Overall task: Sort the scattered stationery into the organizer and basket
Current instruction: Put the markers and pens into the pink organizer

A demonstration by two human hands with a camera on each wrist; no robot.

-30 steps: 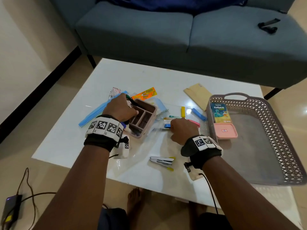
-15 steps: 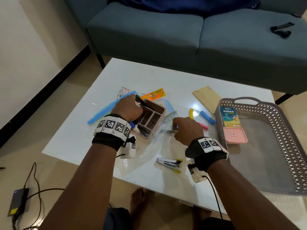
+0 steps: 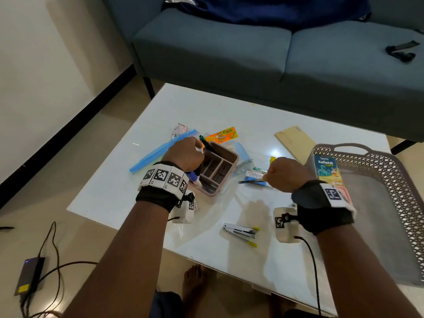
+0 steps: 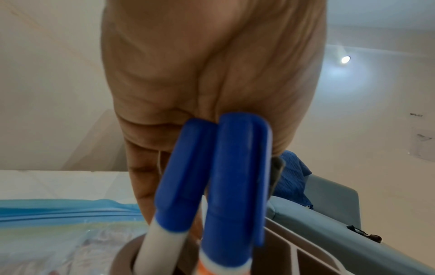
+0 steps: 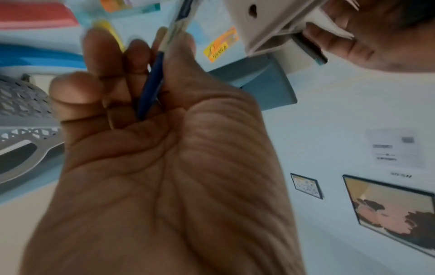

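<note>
A pink-brown organizer [image 3: 226, 167] with several compartments stands mid-table. My left hand [image 3: 185, 154] grips a bunch of markers at its left end; two blue-capped markers [image 4: 235, 176] point down over the organizer's rim [image 4: 306, 247], and a green marker [image 3: 203, 140] sticks out above the fist. My right hand [image 3: 284, 174] is lifted off the table right of the organizer and pinches a blue pen [image 3: 251, 181] [image 5: 153, 81], tip toward the organizer. The grey lattice basket [image 3: 394, 180] sits at the right and holds a Koflet box [image 3: 328, 169].
A stapler [image 3: 241, 232] lies near the front edge. A blue zip pouch [image 3: 158, 154], an orange card [image 3: 221, 134], a brown envelope [image 3: 296, 141] and small packets [image 3: 253, 174] are scattered on the white table [image 3: 206, 106]. A sofa [image 3: 275, 53] stands behind.
My right hand has picked the blue pen up from the table and lifted it. My left hand stays at the organizer with the markers.
</note>
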